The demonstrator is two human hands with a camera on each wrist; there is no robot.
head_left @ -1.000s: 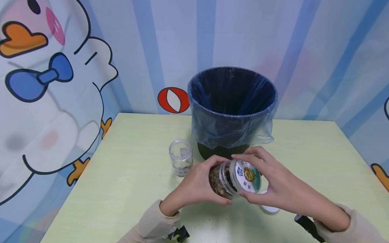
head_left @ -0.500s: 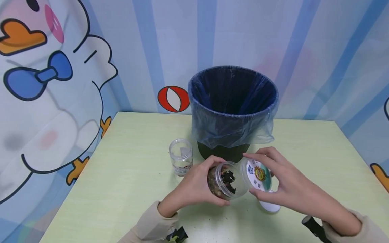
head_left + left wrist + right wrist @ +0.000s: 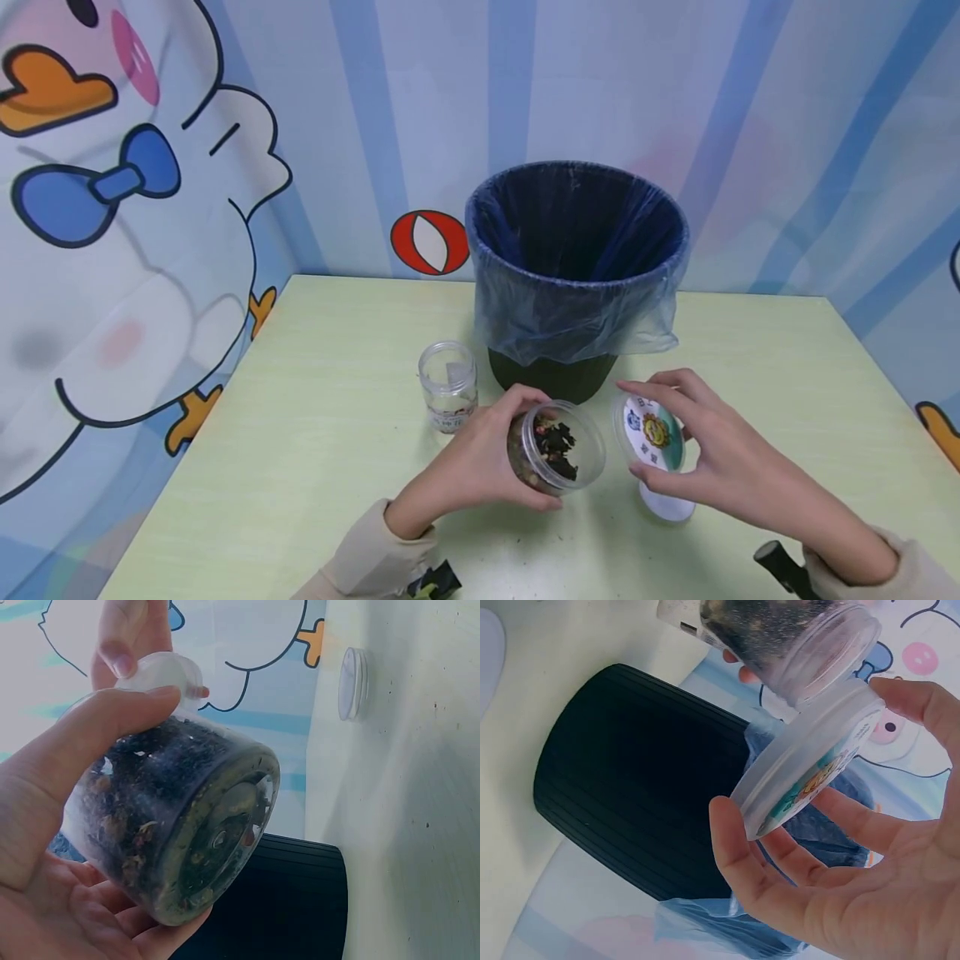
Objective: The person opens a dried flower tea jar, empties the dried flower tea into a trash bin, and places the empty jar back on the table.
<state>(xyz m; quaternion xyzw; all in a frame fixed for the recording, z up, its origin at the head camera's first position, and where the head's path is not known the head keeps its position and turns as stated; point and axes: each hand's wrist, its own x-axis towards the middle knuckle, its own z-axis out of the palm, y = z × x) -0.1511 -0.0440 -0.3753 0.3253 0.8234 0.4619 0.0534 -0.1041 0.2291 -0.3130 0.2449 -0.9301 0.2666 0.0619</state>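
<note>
My left hand grips a clear plastic jar round its side, tilted with its uncovered mouth toward the right. Dark dried leaves and brownish bits, like a dried tea mix, partly fill it. With thumb and fingers spread round the rim, my right hand pinches a round lid that bears a sun-face label. A small gap parts the lid from the jar's mouth in the head view. In the right wrist view the lid overlaps the jar's rim from that angle.
A second clear jar stands left of the left hand, with little inside. Behind the hands is a dark bin lined with a blue bag. Another white lid lies below the right hand. Small crumbs dot the pale table.
The lid has come off the jar and moved right with my right hand. The jar's mouth and dark contents now show; my left hand has shifted slightly left.
</note>
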